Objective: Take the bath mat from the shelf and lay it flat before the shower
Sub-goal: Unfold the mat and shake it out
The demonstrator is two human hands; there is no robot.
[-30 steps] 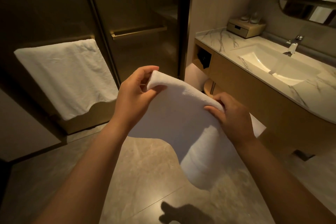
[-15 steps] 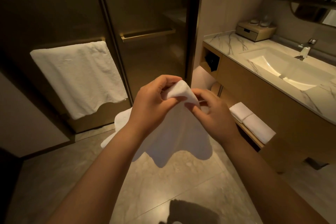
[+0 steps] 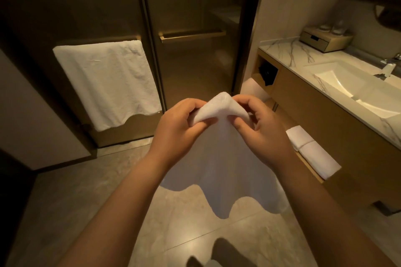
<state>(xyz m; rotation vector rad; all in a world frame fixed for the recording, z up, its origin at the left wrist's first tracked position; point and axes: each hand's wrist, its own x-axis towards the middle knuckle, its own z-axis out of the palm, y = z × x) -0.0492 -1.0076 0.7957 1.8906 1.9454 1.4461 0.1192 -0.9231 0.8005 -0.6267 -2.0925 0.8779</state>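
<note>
- Hands meet close together in front of the chest: the left hand (image 3: 178, 128) and the right hand (image 3: 262, 130) each pinch the top edge of the white bath mat (image 3: 221, 169), thumbs toward the viewer and fingers (image 3: 243, 98) curled behind the cloth.
- Between the two grips the mat's upper edge bunches into a small peak; the rest hangs down in soft folds, its wavy lower hem clear of the tiled floor (image 3: 91, 191).
- The mat is held in the air in front of the dark glass shower door (image 3: 195, 54), which has a brass bar handle (image 3: 193, 34).
- A white towel (image 3: 104, 84) is draped over a rail on the glass panel to the left of the door.
- The low shelf (image 3: 312, 171) under the vanity holds two folded white towels (image 3: 312, 154) lying side by side, touching.
- An open cubby (image 3: 268, 72) in the end of the vanity holds something dark; what it is cannot be made out.
- On the marble counter (image 3: 288, 50) a small drawer box (image 3: 325, 39) carries what look like upturned glasses on its lid.
- The basin (image 3: 347, 86) set into the counter looks bare, with a tap (image 3: 390, 65) at its far side.
</note>
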